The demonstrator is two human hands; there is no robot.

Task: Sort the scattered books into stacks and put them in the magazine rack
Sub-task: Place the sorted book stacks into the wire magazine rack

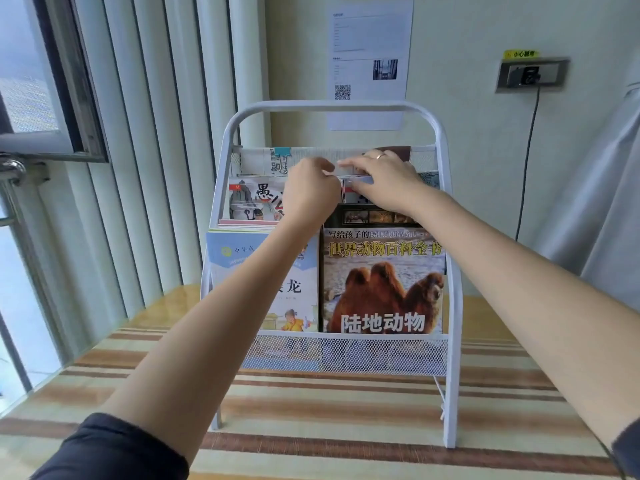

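A white metal magazine rack point(332, 107) with three tiers stands on the striped table. Its bottom tier holds a light-blue book point(301, 285) on the left and a camel-cover animal book point(382, 282) on the right. In the middle tier, a book with ink-painted figures point(254, 199) stands at left, and a thin stack of books point(353, 188) at right. My left hand point(311, 192) is curled at that stack's left edge. My right hand point(384, 180) lies over its top edge, fingers curled on it. Pale books point(273, 161) fill the top tier.
The striped table point(311, 410) reaches to the front of the view. A window and vertical blinds point(145, 150) are at left. On the wall behind hang a paper notice point(369, 46) and a socket point(531, 76) with a cable. A grey curtain point(609, 202) hangs at right.
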